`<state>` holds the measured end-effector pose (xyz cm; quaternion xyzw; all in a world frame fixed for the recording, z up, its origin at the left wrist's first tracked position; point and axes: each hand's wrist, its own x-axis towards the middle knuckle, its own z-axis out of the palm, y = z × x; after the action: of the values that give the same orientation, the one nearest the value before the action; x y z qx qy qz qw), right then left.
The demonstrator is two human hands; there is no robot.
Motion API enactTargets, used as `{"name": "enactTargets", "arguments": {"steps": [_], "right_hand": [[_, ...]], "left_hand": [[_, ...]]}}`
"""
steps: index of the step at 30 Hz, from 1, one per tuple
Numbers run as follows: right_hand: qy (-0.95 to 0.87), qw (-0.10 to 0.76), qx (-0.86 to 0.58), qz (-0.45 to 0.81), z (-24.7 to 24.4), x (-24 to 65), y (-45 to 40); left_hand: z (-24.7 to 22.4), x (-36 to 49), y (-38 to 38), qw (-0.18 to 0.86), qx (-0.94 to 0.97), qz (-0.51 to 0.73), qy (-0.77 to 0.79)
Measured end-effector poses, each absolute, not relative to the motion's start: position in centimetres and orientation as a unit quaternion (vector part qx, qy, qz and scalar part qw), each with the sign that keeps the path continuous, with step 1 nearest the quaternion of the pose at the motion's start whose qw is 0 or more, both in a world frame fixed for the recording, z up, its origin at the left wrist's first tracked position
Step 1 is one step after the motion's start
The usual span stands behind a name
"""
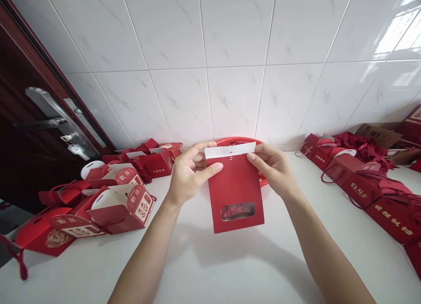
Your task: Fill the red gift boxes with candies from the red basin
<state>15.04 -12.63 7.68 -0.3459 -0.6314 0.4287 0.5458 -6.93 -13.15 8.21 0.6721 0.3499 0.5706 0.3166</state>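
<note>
Between my hands, above the white table, I hold up a flat red paper bag (235, 181) with a folded white top flap and a clear oval-cornered window near its bottom. Something dark red shows through the window. My left hand (194, 168) pinches the bag's upper left corner, thumb on the front. At the upper right corner, my right hand (271, 168) grips it the same way, thumb by the flap's edge. Behind the bag, a red plastic basket (226, 140) is mostly hidden, and its contents are hard to make out.
Several open red gift boxes (123, 207) stand on the left of the table (184, 269). On the right is a row of red boxes with cord handles (358, 188), with dark red ribbon (362, 148) and a brown cardboard piece (376, 135) behind. A tiled wall (233, 98) backs the table.
</note>
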Motion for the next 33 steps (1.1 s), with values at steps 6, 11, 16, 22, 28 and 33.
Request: {"name": "enactTargets", "arguments": {"steps": [6, 11, 16, 22, 28, 33], "right_hand": [[-0.619, 0.566, -0.349, 0.418, 7.78, 15.31, -12.78], [-0.613, 0.582, -0.336, 0.414, 7.79, 15.30, -12.68], [-0.611, 0.577, -0.335, 0.426, 7.68, 15.13, -12.61], [-0.622, 0.571, -0.339, 0.414, 7.63, 15.00, -12.67], [-0.647, 0.549, -0.341, 0.404, 7.98, 15.14, -12.71], [-0.652, 0.511, -0.347, 0.439, 8.28, 15.40, -12.89]], "left_hand": [[8.61, -6.83, -13.20, 0.374, 0.670, 0.549, 0.330], [8.77, -7.04, -13.06, 0.423, 0.678, 0.511, 0.316], [8.49, -6.95, -13.02, 0.402, 0.668, 0.537, 0.324], [8.38, -6.78, -12.80, 0.336, 0.674, 0.575, 0.319], [8.15, -6.73, -12.61, 0.309, 0.686, 0.575, 0.321], [8.07, -6.46, -12.60, 0.260, 0.707, 0.578, 0.316]]}}
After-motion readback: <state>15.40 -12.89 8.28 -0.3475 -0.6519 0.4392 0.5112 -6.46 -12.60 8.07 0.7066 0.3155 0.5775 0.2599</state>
